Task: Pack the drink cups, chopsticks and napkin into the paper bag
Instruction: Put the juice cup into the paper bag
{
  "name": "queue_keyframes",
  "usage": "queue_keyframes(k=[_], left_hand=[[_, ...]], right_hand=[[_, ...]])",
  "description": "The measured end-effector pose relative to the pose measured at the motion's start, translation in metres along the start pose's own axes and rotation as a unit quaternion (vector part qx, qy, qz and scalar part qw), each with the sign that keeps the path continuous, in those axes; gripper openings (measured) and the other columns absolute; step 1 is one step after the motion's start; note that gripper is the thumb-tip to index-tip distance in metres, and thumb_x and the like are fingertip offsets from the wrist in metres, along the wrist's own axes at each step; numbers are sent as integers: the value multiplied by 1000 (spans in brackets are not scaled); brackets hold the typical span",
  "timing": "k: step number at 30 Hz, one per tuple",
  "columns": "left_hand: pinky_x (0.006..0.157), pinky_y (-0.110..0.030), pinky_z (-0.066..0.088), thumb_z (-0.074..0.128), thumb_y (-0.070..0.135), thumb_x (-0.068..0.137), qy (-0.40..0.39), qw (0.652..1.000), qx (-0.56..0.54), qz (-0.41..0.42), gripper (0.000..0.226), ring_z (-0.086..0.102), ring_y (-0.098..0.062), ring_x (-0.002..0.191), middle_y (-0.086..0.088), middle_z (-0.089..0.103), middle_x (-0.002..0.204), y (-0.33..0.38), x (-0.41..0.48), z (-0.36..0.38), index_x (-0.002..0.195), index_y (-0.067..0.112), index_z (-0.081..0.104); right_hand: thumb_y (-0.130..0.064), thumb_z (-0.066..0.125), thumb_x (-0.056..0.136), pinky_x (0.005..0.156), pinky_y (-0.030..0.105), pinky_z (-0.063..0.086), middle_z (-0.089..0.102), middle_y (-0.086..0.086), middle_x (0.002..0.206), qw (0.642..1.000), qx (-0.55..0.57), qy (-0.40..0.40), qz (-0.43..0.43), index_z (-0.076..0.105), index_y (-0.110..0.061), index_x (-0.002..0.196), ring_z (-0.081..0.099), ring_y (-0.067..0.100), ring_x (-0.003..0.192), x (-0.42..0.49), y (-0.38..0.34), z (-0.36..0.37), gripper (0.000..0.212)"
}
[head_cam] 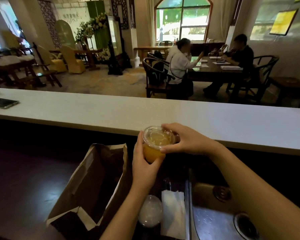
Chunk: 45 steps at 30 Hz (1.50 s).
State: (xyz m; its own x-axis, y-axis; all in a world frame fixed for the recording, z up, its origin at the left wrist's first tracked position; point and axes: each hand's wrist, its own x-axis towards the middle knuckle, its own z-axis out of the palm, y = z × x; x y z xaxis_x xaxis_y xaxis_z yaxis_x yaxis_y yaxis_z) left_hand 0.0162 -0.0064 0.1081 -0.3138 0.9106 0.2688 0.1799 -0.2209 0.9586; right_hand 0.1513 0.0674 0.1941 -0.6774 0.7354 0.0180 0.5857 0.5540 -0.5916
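A clear plastic cup of orange drink (152, 154) with a clear lid (157, 136) is held above the dark counter, just right of the open brown paper bag (86, 184). My left hand (144, 163) wraps the cup's body from the left. My right hand (183, 139) grips the lid's rim with thumb and fingers. A second lidded cup with a pale drink (150, 212) stands on the counter below, near my left forearm. Beside it on the right lies a white napkin (173, 213). A clear wrapper, perhaps holding chopsticks (167, 183), lies above the napkin; its contents are unclear.
A steel sink (220, 213) with two drains sits to the right of the napkin. A raised white bar ledge (215, 118) runs behind the cup, with a phone (3, 103) at its left end. Two people sit at a dark table beyond.
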Motion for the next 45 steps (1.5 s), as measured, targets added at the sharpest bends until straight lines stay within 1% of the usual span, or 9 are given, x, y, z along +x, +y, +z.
queue_keyframes(k=[3, 9, 15, 24, 29, 35, 39, 43, 45], left_hand=[[104, -43, 44, 75, 23, 71, 7, 1000, 3, 20, 89, 42, -9, 129, 6, 40, 143, 16, -1, -4, 142, 35, 23], [102, -40, 45, 75, 29, 69, -7, 999, 23, 39, 91, 45, -8, 126, 5, 42, 142, 37, -5, -16, 143, 32, 23], [102, -40, 45, 72, 46, 62, -5, 998, 37, 43, 96, 45, -9, 127, 4, 43, 142, 53, -12, -29, 143, 34, 21], [111, -40, 35, 68, 13, 78, -105, 979, 176, 13, 100, 34, -14, 136, 3, 29, 152, 70, -10, -85, 143, 41, -2], [108, -27, 27, 61, 17, 85, -63, 923, 379, -2, 67, 33, -13, 136, 3, 37, 147, 60, 3, -150, 142, 28, 27], [91, -38, 49, 58, 33, 85, -91, 838, 527, -113, 57, 56, -24, 111, -8, 58, 125, 17, 16, -188, 137, 28, 37], [75, -35, 52, 52, 24, 85, -88, 862, 493, -82, 27, 63, -24, 91, -5, 68, 104, 1, 14, -190, 111, 22, 59], [64, -28, 40, 49, 18, 87, -92, 875, 472, -49, 17, 63, -26, 86, -9, 68, 94, -4, 10, -193, 100, 13, 59], [67, -31, 44, 47, 17, 86, -96, 876, 471, -41, 19, 63, -29, 89, -11, 68, 95, -6, 6, -194, 100, 11, 58]], right_hand=[[-40, 71, 77, 100, 18, 30, 32, 1, 149, 999, -27, -31, -16, 23, -20, 146, 36, 12, 127, -3, -17, -18, 86], [-37, 73, 76, 103, 16, 24, 22, -4, 151, 988, -94, -105, -65, 11, -25, 149, 22, 0, 122, -2, -45, -40, 97], [-34, 76, 73, 101, 20, 33, 27, -10, 132, 987, -74, -122, -77, 16, -32, 148, 31, 7, 123, 4, -58, -44, 96], [-38, 80, 67, 87, 11, 38, 34, -10, 133, 991, 25, -73, -109, 29, -37, 140, 40, 8, 118, 9, -63, -25, 89], [-48, 73, 58, 85, 10, 37, 33, -10, 136, 993, 27, -52, -102, 29, -39, 140, 39, 8, 119, 4, -70, -17, 93], [-34, 78, 69, 78, 7, 35, 33, -7, 128, 997, 29, 13, -69, 29, -30, 141, 38, 9, 113, 10, -94, 13, 87], [-35, 79, 69, 89, 20, 36, 31, -4, 122, 997, 42, 48, -47, 28, -24, 142, 36, 9, 111, 21, -115, 52, 90], [-38, 79, 66, 95, 25, 40, 34, 3, 131, 998, 37, 48, -23, 28, -25, 141, 37, 17, 120, 29, -125, 94, 92], [-40, 80, 64, 99, 28, 41, 32, 1, 132, 999, 24, 32, -14, 28, -27, 141, 35, 19, 123, 29, -125, 110, 94]])
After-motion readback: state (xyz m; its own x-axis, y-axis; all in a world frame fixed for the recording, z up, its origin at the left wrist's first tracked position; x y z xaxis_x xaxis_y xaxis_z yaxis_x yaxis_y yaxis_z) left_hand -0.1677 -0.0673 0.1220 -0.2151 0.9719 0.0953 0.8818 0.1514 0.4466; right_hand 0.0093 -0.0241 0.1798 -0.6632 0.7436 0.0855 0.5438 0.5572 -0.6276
